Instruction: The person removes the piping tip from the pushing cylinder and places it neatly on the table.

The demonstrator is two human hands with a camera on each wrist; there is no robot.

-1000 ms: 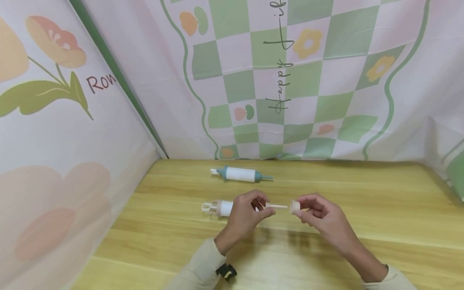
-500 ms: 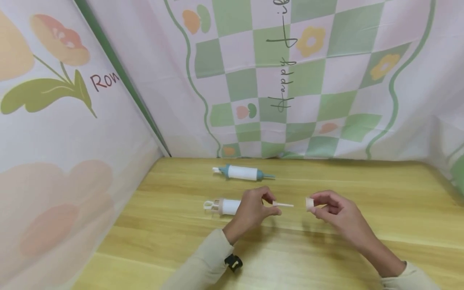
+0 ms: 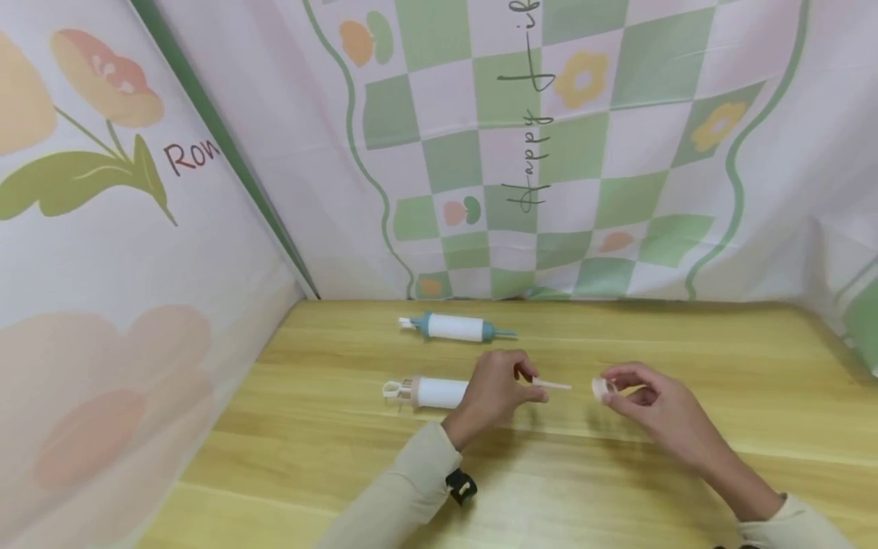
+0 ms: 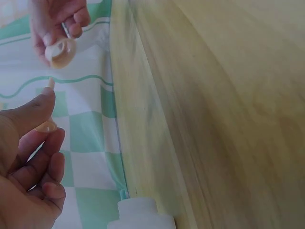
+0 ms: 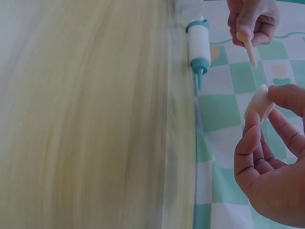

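Observation:
My left hand (image 3: 495, 390) pinches a slim beige nozzle (image 3: 554, 384) by its wide end, the thin tip pointing right. To its right, my right hand (image 3: 661, 408) holds a short beige ring-shaped collar (image 3: 601, 390) between thumb and fingers. The collar's round opening shows in the left wrist view, where the collar (image 4: 61, 53) is apart from the nozzle tip. A white-barrelled piping syringe with beige fittings (image 3: 439, 393) lies on the table, its right end hidden behind my left hand. Its bare white neck (image 4: 137, 206) seems visible at the bottom of the left wrist view.
Farther back on the wooden table (image 3: 329, 457) lies a second white-barrelled syringe with teal fittings (image 3: 456, 328), its thin nozzle pointing right. A checked cloth (image 3: 542, 168) hangs behind the table, and a flowered cloth (image 3: 206, 259) hangs on the left.
Both hands have moved right, carrying the nozzle and collar away from the beige syringe. The gap between nozzle tip and collar has widened, and the collar has turned so its opening shows.

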